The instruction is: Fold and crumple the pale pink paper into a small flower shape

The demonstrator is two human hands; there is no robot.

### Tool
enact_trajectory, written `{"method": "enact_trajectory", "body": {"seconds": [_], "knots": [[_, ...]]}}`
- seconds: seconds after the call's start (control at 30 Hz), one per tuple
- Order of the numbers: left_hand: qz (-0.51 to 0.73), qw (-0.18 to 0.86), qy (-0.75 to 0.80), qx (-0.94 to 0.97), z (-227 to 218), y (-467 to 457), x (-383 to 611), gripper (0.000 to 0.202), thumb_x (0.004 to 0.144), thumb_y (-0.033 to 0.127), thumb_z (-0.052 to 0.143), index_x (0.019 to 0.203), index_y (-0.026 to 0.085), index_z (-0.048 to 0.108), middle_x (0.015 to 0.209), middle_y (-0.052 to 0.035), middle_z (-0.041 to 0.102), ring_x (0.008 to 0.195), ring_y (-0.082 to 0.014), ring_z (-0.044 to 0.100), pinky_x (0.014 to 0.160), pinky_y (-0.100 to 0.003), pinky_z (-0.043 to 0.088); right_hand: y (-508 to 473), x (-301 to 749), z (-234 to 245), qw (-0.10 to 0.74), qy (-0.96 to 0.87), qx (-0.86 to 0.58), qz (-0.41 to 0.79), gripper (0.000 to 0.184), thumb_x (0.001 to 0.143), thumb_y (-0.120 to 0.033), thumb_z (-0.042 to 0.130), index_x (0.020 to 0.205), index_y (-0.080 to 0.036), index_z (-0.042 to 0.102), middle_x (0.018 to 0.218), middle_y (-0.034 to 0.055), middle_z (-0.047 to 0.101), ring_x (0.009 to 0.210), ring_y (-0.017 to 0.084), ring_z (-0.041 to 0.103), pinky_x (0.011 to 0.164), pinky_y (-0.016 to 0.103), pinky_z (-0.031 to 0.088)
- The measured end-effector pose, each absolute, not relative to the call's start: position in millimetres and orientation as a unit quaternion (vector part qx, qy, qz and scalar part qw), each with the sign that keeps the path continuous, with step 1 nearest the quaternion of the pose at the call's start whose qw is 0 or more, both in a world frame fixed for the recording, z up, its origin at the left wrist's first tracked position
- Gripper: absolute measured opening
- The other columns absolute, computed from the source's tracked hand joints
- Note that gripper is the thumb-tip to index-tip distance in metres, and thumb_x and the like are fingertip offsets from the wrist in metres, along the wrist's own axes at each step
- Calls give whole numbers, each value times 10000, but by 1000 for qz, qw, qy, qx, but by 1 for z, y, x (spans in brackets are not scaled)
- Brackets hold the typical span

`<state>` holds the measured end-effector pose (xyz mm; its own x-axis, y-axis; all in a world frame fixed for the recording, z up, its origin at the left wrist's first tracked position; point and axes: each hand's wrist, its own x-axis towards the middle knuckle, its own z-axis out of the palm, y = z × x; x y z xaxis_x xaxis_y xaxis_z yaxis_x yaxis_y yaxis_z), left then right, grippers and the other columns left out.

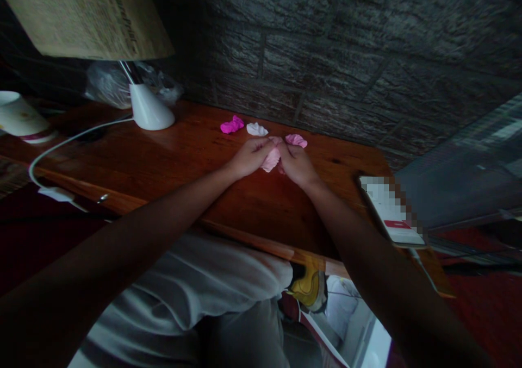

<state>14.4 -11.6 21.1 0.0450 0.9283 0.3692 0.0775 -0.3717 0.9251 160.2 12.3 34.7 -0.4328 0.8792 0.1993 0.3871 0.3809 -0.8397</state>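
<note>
Between my two hands is a crumpled light pink piece (271, 160), thin and wrinkled like paper or cloth. My left hand (249, 157) pinches it from the left, and my right hand (297, 163) grips it from the right, thumbs close together. Just beyond my hands lie a bright magenta crumpled piece (232, 124), a white crumpled piece (256, 129) and another pink crumpled piece (296, 140), the last right behind my right hand. All rest on the wooden table (196, 156).
A lamp (150, 107) with a paper-like shade stands at the left, its white cord (77, 138) crossing the table edge. A paper cup (24, 118) is at far left. At right lies a lit phone (387, 205) with a cable. A dark brick wall (310, 58) rises behind.
</note>
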Motion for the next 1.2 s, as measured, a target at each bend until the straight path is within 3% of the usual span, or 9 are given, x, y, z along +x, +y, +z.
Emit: {"method": "enact_trajectory", "body": {"seconds": [0.4, 0.63, 0.8, 1.03, 1.2], "knots": [[546, 420, 402, 604, 23, -14, 17, 504, 991, 467, 596, 594, 161, 543, 536, 38, 514, 488, -72, 450, 528, -221, 390, 17, 160, 32, 315, -751, -426, 394, 594, 1091, -456, 408, 560, -206, 501, 463, -22, 519, 411, 99, 506, 501, 239, 399], [532, 425, 407, 609, 24, -15, 16, 514, 979, 523, 606, 624, 153, 573, 542, 21, 560, 485, -71, 489, 507, -212, 407, 15, 162, 34, 295, -767, -425, 380, 626, 1060, -577, 408, 567, -206, 517, 462, -6, 548, 436, 113, 544, 525, 238, 425], [525, 428, 400, 618, 25, -15, 16, 526, 992, 516, 592, 617, 149, 572, 533, 12, 574, 479, -75, 516, 512, -213, 443, 14, 162, 37, 288, -773, -425, 373, 652, 1058, -584, 404, 539, -205, 512, 460, -6, 546, 426, 108, 533, 540, 244, 430], [519, 418, 415, 620, 26, -16, 17, 550, 1003, 485, 585, 566, 155, 522, 491, 25, 533, 436, -58, 477, 471, -192, 402, 10, 161, 42, 273, -781, -431, 361, 638, 1107, -405, 380, 516, -202, 509, 461, -2, 544, 470, 121, 569, 601, 260, 425], [516, 422, 417, 617, 26, -16, 17, 537, 1031, 403, 557, 558, 151, 530, 482, 22, 537, 441, -67, 494, 490, -201, 414, 9, 162, 44, 267, -780, -436, 360, 642, 1110, -386, 367, 513, -202, 510, 459, -4, 543, 461, 122, 564, 606, 264, 421]]}}
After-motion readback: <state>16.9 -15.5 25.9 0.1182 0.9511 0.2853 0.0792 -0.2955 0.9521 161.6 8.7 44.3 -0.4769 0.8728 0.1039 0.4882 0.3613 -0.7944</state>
